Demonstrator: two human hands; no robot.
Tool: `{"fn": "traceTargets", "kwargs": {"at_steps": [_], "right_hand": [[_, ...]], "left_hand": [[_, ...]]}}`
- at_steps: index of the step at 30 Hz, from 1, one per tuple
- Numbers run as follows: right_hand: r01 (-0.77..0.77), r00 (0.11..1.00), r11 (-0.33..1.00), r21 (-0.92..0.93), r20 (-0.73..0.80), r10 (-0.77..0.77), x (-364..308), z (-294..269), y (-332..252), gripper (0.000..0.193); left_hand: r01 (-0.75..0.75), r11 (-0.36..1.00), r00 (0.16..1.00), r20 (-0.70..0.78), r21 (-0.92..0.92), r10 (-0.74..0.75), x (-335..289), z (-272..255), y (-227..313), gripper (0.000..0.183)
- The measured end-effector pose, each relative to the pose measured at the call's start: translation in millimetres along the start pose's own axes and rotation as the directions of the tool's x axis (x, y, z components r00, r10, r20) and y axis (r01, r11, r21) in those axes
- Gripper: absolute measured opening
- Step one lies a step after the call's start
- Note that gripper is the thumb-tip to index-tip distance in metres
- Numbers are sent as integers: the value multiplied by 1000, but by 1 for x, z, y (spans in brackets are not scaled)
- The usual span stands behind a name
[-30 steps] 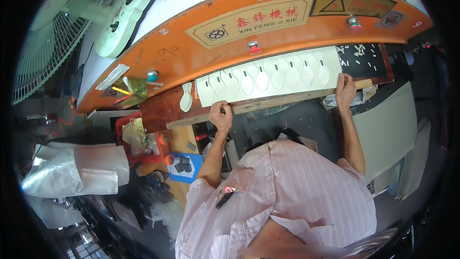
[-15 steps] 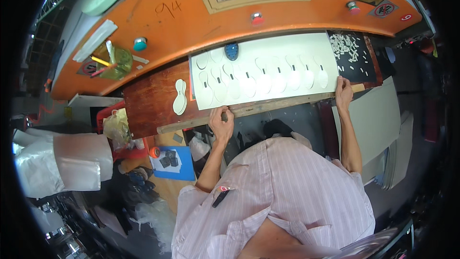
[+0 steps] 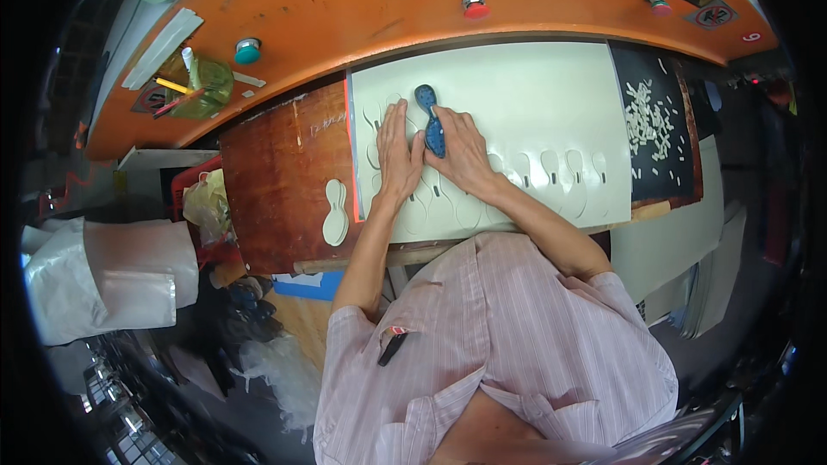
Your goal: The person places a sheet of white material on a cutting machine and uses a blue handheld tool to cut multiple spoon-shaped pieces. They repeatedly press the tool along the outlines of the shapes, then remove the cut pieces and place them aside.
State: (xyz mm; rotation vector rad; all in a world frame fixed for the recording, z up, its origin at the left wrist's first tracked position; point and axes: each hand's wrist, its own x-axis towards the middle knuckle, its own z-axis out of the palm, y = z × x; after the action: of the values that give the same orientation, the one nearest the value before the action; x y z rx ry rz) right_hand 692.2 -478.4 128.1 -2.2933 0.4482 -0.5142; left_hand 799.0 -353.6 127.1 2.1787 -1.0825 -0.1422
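A blue sole-shaped cutting die (image 3: 435,139) stands on a large pale sheet (image 3: 534,90), its narrow end toward the orange machine. My right hand (image 3: 465,151) grips the die's wider near part from the right. My left hand (image 3: 398,153) lies on the sheet just left of the die, fingers stretched out, its thumb close to the die. Sole-shaped cuts (image 3: 549,170) run in a row along the sheet's near side, with others at its left end. My hands and forearms cover part of them.
Cut sole pieces (image 3: 336,213) lie stacked on the reddish wooden table (image 3: 284,168). Small pale scraps (image 3: 648,120) litter a black board at the right. Across the far side runs the orange machine front (image 3: 370,13) with buttons and a green pen holder (image 3: 207,90).
Both hands have left the sheet's near edge and moved inward over it. My right hand has taken hold of the die, which now shows whole beyond the machine's edge.
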Motion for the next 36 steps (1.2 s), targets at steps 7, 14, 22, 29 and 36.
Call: {"fn": "traceTargets", "kwargs": {"at_steps": [7, 14, 22, 29, 36], "right_hand": [[-49, 997, 986, 161, 74, 37, -5, -13, 16, 78], [-511, 859, 550, 661, 364, 362, 5, -32, 41, 81], [-318, 943, 884, 342, 17, 333, 4, -83, 52, 82], [-151, 988, 988, 31, 21, 150, -18, -37, 36, 84], [-144, 990, 984, 103, 5, 144, -20, -44, 39, 78]], "left_hand": [[79, 996, 994, 69, 51, -82, -17, 13, -5, 68], [138, 985, 986, 79, 105, -146, -18, 11, 5, 68], [163, 979, 980, 94, 124, -175, -17, 11, 5, 70], [143, 989, 985, -106, 29, -140, -30, 2, 15, 51], [-99, 983, 979, -193, -156, 68, -148, 2, 36, 18]]}}
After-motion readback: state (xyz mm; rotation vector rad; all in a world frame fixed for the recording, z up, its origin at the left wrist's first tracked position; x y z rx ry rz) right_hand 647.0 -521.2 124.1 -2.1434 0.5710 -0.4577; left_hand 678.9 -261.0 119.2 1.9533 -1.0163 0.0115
